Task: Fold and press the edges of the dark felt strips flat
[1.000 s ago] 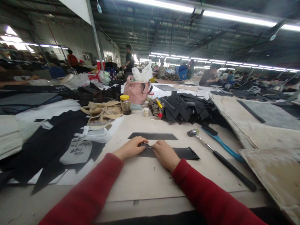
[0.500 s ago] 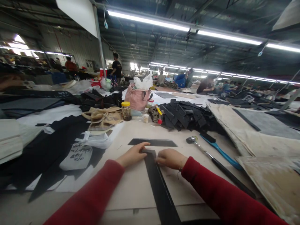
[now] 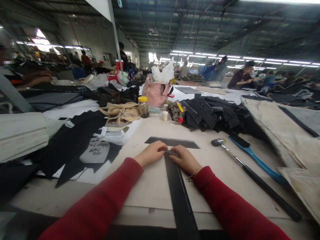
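A long black strip (image 3: 178, 190) runs from the near table edge up to both hands. My left hand (image 3: 153, 152) pinches its far end from the left, fingers closed. My right hand (image 3: 183, 159) is closed on the same end from the right, its fingertips nearly meeting the left ones. Just beyond the fingers a shorter black strip (image 3: 172, 142) lies crosswise on the pale board (image 3: 142, 190). The exact fold or edge between the fingertips is partly hidden.
To the right lie a hammer (image 3: 250, 170) and a blue-handled brush (image 3: 262, 161). Beyond are a black strip pile (image 3: 212, 111), a yellow-lidded jar (image 3: 143, 107) and a pink bag (image 3: 155, 91). Black cloth pieces (image 3: 75, 140) spread left. Several people are farther back.
The view has tilted down and turned left. My right hand has moved from the strip's side onto its far end, close to my left hand, whose fingers are now more curled.
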Motion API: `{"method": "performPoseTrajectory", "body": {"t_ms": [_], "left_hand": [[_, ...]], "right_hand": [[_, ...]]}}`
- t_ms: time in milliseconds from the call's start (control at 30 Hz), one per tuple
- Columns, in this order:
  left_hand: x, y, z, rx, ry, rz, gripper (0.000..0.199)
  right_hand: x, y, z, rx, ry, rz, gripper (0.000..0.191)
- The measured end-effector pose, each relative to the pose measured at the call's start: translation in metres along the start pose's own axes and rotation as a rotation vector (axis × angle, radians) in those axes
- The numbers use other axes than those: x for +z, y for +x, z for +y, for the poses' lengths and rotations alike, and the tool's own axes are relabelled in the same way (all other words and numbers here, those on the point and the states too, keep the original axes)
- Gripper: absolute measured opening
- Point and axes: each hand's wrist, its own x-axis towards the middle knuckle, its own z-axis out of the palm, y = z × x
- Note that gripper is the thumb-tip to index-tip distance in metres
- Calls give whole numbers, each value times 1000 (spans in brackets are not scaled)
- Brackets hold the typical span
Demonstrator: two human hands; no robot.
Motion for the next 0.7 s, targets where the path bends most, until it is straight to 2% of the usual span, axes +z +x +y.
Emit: {"method": "performPoseTrajectory", "body": {"t_ms": [233,433,600,700], "left_hand": [[1,-1,-1,49,31,37,22],[-1,-1,3,136,90,8,24],[-10,-4,8,242,254,-104,26],[-18,-9,8,249,327,-135,26]], "right_hand": [[2,0,2,-30,-6,38,18],[3,0,2,-74,-28,23,19],[-3,-1,-7,-163,-233,-67,20],[-6,-3,-13,-201,-345,-121,20]]}}
